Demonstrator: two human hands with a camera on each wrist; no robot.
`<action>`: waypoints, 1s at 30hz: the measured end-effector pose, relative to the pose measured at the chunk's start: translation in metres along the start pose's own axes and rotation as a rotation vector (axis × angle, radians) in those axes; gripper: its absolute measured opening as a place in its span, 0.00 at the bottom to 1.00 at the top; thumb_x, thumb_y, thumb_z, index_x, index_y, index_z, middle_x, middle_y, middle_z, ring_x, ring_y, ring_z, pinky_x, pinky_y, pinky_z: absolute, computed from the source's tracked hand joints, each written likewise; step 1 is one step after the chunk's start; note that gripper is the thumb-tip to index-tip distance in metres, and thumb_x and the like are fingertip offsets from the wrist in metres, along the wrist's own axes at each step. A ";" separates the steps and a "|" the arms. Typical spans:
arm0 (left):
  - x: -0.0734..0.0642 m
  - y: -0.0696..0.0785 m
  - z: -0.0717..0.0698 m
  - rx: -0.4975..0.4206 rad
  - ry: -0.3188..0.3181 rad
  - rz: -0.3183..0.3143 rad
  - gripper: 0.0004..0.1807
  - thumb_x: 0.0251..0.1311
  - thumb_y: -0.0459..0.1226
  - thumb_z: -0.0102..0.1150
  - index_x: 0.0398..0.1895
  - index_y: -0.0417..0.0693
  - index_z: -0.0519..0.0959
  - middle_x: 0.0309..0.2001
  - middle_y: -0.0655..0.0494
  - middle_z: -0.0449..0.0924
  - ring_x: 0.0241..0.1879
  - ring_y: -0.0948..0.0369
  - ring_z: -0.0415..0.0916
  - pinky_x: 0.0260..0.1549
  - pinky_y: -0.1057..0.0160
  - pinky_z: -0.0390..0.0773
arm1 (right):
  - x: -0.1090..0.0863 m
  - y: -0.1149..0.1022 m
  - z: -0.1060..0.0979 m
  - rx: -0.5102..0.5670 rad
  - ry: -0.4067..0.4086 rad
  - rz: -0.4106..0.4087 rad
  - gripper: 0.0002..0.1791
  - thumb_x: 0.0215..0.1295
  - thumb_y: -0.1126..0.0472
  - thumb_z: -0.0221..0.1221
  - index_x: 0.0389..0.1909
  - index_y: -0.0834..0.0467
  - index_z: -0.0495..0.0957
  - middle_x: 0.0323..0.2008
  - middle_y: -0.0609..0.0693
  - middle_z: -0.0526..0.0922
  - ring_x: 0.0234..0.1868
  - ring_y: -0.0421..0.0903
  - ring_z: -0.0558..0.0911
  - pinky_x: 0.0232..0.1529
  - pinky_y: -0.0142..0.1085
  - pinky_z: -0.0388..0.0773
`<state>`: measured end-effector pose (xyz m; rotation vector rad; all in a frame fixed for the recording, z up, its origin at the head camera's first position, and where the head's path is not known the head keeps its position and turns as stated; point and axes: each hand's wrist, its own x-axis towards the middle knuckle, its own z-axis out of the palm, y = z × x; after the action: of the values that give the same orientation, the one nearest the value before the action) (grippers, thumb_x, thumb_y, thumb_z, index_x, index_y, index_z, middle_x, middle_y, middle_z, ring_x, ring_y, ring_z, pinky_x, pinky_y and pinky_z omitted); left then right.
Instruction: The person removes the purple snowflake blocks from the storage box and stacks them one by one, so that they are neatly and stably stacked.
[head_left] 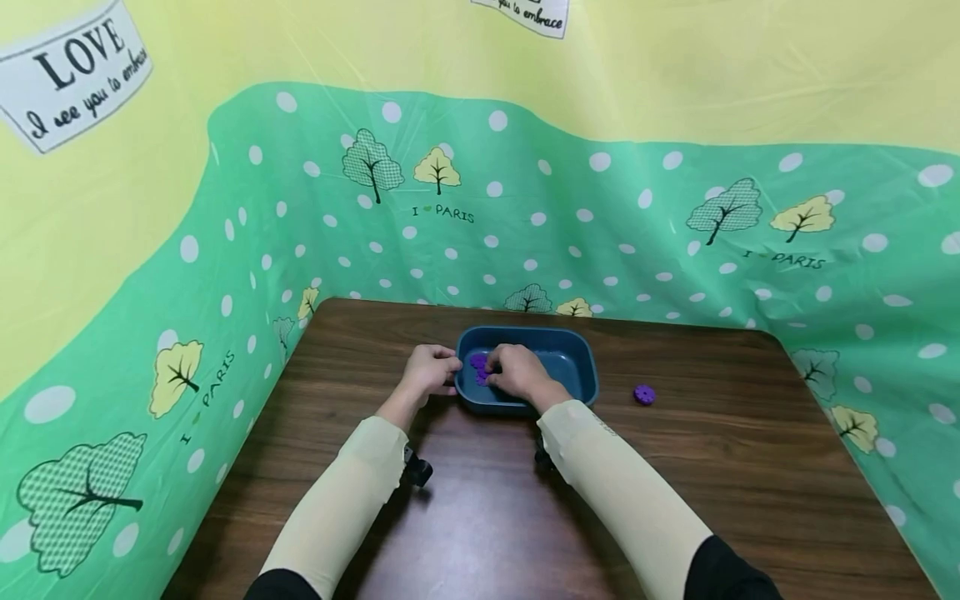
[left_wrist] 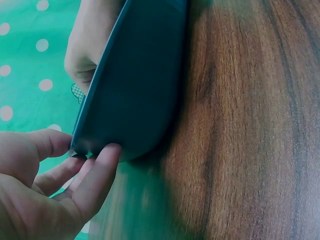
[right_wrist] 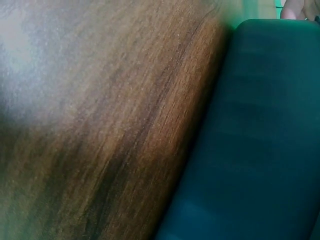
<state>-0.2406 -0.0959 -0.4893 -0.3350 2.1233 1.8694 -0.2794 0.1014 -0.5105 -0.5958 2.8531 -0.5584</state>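
A dark blue rectangular tray (head_left: 577, 350) stands on the wooden table. My left hand (head_left: 429, 371) grips its left end, the thumb at the rim and the fingers against the outer wall (left_wrist: 145, 80). Reaching over the near side, my right hand (head_left: 517, 371) is down inside the tray. Its thumb and fingertips are right at some small purple pieces (head_left: 478, 361) near the left end; I cannot tell whether they pinch one. To the right of the tray lies a round purple disc (head_left: 643, 394) with small holes, apart from both hands.
The brown wooden table (head_left: 480, 517) extends all around the tray. Behind and to the left hangs a green and yellow printed cloth (head_left: 450, 275), close along the table's edges. Small black devices (head_left: 417, 471) sit under the wrists.
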 end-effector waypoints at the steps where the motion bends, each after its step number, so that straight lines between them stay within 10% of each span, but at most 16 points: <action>1: 0.000 0.000 0.000 0.000 -0.002 0.001 0.19 0.69 0.31 0.60 0.60 0.32 0.77 0.51 0.35 0.81 0.46 0.46 0.84 0.32 0.57 0.91 | 0.000 0.001 0.000 0.004 0.002 0.003 0.06 0.63 0.54 0.72 0.38 0.49 0.88 0.47 0.46 0.86 0.51 0.47 0.83 0.58 0.45 0.83; 30: 0.000 -0.001 -0.001 0.010 0.014 -0.006 0.17 0.71 0.32 0.61 0.59 0.33 0.79 0.46 0.41 0.81 0.38 0.54 0.82 0.32 0.57 0.91 | 0.000 0.002 -0.002 0.044 0.003 -0.045 0.10 0.64 0.56 0.71 0.45 0.52 0.87 0.46 0.48 0.83 0.48 0.47 0.81 0.56 0.45 0.83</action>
<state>-0.2405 -0.0967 -0.4904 -0.3524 2.1376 1.8573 -0.2808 0.1035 -0.5092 -0.6537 2.8290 -0.6284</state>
